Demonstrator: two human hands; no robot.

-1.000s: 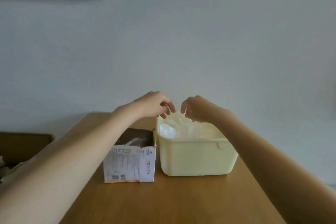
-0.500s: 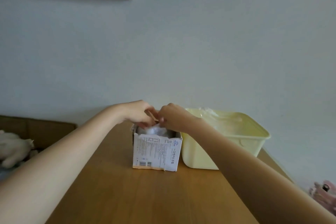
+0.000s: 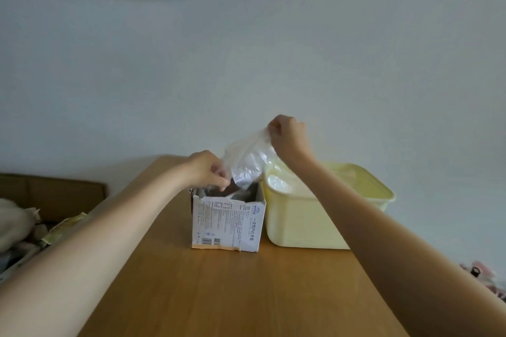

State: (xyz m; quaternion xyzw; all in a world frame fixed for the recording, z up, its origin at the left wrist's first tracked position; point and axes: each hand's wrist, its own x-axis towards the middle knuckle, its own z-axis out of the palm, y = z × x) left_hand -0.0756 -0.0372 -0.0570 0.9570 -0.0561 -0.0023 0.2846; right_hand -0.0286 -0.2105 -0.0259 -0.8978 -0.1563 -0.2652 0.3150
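Just right of the frame's centre, the right grip (image 3: 289, 137) is pinching the top edge of a thin clear glove (image 3: 247, 161), which is hanging over the torn cardboard box (image 3: 228, 223). The left grip (image 3: 208, 171) is pinching the film low down, at the box's opening. The glove is looking feather-light, limp and slippery, and is probably clinging to others, so an edge pinched between fingertips is looking like the safest hold. A yellow tub (image 3: 301, 221) is standing just beside the box on the table (image 3: 246, 295).

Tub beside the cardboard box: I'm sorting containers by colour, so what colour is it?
The tub is pale yellow, seen best in the head view.
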